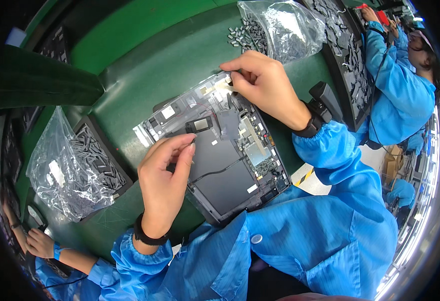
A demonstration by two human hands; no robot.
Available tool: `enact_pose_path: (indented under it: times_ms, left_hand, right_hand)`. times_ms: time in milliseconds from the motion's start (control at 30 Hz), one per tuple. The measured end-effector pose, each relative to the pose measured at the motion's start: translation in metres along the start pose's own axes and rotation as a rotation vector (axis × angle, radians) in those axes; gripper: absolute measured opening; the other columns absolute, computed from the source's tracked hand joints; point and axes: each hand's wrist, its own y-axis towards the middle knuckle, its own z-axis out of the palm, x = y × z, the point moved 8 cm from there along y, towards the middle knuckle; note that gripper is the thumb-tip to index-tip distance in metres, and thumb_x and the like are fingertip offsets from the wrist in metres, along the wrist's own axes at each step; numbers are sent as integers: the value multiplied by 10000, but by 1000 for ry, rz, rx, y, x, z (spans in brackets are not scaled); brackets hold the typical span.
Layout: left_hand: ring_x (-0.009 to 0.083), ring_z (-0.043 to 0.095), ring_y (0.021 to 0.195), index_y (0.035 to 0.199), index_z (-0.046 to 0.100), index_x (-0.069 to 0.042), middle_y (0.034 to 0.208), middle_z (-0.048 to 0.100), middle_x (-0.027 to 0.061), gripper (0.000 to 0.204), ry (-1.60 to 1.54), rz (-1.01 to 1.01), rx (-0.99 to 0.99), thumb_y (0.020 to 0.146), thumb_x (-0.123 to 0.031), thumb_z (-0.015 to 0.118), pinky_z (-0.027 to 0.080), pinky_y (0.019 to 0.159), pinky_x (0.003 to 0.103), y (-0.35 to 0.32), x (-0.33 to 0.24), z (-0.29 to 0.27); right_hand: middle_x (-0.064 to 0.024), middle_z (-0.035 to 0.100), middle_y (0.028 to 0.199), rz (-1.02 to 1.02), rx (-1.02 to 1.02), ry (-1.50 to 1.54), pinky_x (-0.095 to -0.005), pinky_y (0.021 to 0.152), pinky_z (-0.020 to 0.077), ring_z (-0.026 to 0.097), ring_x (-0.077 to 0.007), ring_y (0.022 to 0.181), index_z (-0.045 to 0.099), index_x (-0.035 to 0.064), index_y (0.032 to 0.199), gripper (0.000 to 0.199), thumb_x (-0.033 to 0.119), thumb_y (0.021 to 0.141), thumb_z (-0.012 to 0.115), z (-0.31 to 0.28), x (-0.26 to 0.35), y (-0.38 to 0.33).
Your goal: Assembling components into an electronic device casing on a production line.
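Observation:
An opened tablet-like device lies tilted on the green table in front of me, its inside facing up. It shows a flat dark battery area, a circuit board, a black cable and a dark rectangular part near its left side. My left hand is over the device's left part, thumb and fingers pinched on a small dark thing I cannot make out. At the far corner, my right hand has its thumb and forefinger closed in beside a whitish strip; what they grip is hidden.
A dark tray of small dark strips stands at left, partly under a clear plastic bag. Beyond the device lie loose dark pieces and another clear bag. A parts tray stands right. Co-workers sit on both sides.

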Motion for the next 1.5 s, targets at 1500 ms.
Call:
enact_pose_path:
  times_ms: [1500]
  left_hand:
    - [102, 612, 799, 1094, 664, 42, 995, 601, 66, 198, 100, 115, 25, 908, -5, 617, 510, 720, 225, -2, -7, 4]
  right_hand:
    - [-182, 661, 761, 179, 128, -76, -415, 632, 522, 649, -347, 665, 645, 15, 934, 188, 61, 757, 606, -2, 5, -3]
